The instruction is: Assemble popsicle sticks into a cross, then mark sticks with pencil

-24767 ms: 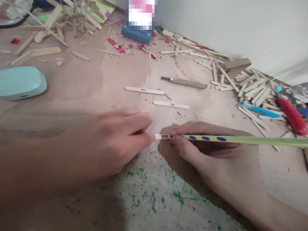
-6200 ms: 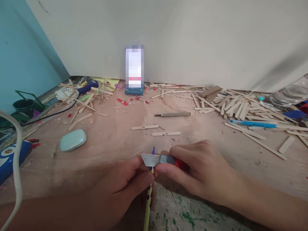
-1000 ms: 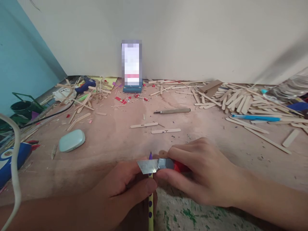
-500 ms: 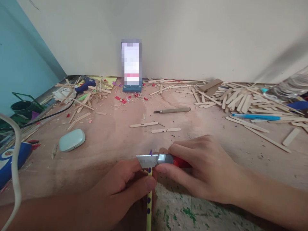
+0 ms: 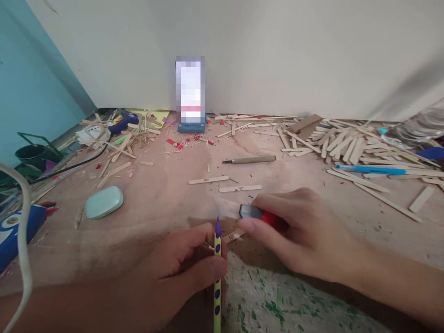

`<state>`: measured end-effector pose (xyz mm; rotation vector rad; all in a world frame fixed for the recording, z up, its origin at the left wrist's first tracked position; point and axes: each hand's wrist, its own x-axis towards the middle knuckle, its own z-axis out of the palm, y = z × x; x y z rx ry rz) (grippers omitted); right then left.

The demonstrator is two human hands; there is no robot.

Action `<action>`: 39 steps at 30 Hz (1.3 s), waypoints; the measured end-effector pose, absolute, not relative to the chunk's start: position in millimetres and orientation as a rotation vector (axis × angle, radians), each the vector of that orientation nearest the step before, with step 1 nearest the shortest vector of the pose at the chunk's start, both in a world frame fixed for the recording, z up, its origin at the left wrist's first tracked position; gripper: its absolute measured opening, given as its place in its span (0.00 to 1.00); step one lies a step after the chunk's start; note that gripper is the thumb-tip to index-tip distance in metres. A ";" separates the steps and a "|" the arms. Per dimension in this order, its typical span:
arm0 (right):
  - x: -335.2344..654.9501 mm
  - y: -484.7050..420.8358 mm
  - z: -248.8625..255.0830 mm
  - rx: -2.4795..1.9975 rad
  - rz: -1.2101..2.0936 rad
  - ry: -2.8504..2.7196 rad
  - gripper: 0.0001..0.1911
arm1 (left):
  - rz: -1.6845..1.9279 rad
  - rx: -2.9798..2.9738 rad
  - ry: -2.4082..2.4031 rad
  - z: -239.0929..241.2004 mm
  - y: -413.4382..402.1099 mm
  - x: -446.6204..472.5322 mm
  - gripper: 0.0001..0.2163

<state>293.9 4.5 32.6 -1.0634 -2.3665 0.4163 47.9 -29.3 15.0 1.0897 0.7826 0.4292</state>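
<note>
Between the thumb and fingers of my left hand (image 5: 187, 263) is a yellow pencil (image 5: 217, 296) with purple dots, held upright with its purple tip pointing away from me. My right hand (image 5: 291, 231) is closed around the red handle of a utility knife (image 5: 250, 212). The knife's blade points left, just beyond the pencil tip, and looks faint and blurred. A craft stick (image 5: 235, 237) with dark pen marks lies under the knife, partly hidden by my hands.
Two marked craft sticks (image 5: 240, 188) and a carving tool (image 5: 249, 160) lie ahead. A heap of craft sticks (image 5: 343, 141) and a blue pen (image 5: 370, 169) are at right. A pale case (image 5: 104, 202) sits left; a phone (image 5: 190, 90) stands at the back.
My right hand has moved the utility knife away from me and slightly right, off the pencil. The pencil's purple tip and the marked stick beneath now show more. My left hand stays nearly still.
</note>
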 end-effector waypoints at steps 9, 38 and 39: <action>289.8 -1.3 29.7 -0.925 0.681 -2.515 0.22 | 0.478 1.163 0.711 12.2 -31.3 45.2 0.12; 292.4 7.7 31.1 -1.111 0.357 -2.316 0.26 | 0.349 1.127 0.777 19.0 -28.9 46.2 0.16; 292.6 6.6 30.8 -1.077 0.375 -2.335 0.25 | 0.374 1.115 0.766 17.0 -29.5 45.6 0.15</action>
